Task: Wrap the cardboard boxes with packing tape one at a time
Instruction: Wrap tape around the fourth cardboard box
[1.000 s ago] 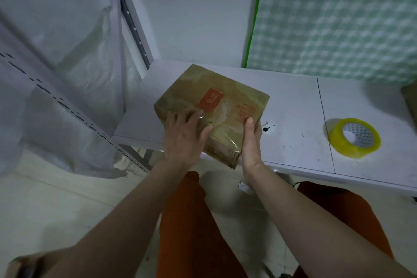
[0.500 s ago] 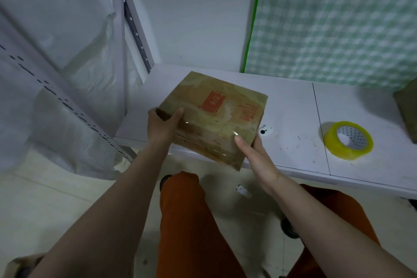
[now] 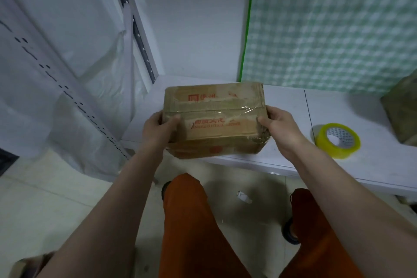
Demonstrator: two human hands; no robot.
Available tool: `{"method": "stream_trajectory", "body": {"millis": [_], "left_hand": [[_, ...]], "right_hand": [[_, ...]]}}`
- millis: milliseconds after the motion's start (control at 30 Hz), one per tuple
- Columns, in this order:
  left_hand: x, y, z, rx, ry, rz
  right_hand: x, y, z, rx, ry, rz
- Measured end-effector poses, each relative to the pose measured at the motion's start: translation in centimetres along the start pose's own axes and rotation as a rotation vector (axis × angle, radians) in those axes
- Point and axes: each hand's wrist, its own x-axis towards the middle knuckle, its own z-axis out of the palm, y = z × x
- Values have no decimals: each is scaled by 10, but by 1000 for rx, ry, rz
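A brown cardboard box (image 3: 214,117) with red print and shiny clear tape across its top is held over the near edge of the white table (image 3: 288,119). My left hand (image 3: 158,130) grips its left end, thumb on the top face. Gripping the right end is my right hand (image 3: 278,127), thumb also on top. A yellow roll of packing tape (image 3: 337,141) lies flat on the table to the right, apart from both hands.
Another brown box (image 3: 404,108) stands at the table's right edge, partly cut off. A green checked cloth (image 3: 334,25) hangs behind the table. A white metal shelf frame with plastic sheeting (image 3: 74,88) stands on the left. A scrap of paper (image 3: 243,196) lies on the floor.
The box has been turned from a diagonal tilt to square-on, showing a different face. Both hands shifted from its near side to its left and right ends.
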Motion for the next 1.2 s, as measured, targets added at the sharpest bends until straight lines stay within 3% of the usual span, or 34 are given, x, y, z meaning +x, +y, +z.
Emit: {"method": "stream_trajectory", "body": {"millis": [300, 467, 600, 700, 800, 967, 1033, 1200], "left_hand": [[-11, 37, 25, -221, -84, 37], [-9, 67, 67, -71, -331, 266], [-6, 83, 109, -65, -505, 296], [0, 88, 144, -57, -507, 296], [12, 91, 193, -26, -472, 286], [23, 105, 279, 5, -433, 285], [31, 105, 309, 88, -423, 309], [56, 86, 366, 217, -387, 273]], "right_hand": [[6, -29, -45, 358, 49, -29], [19, -37, -100, 165, 1, -18], [30, -26, -145, 294, -4, -80], [40, -15, -175, 428, 132, -106], [50, -6, -202, 538, 426, -114], [67, -2, -250, 531, 721, -131], [74, 0, -269, 493, 748, -117], [93, 23, -302, 227, 605, -36]]}}
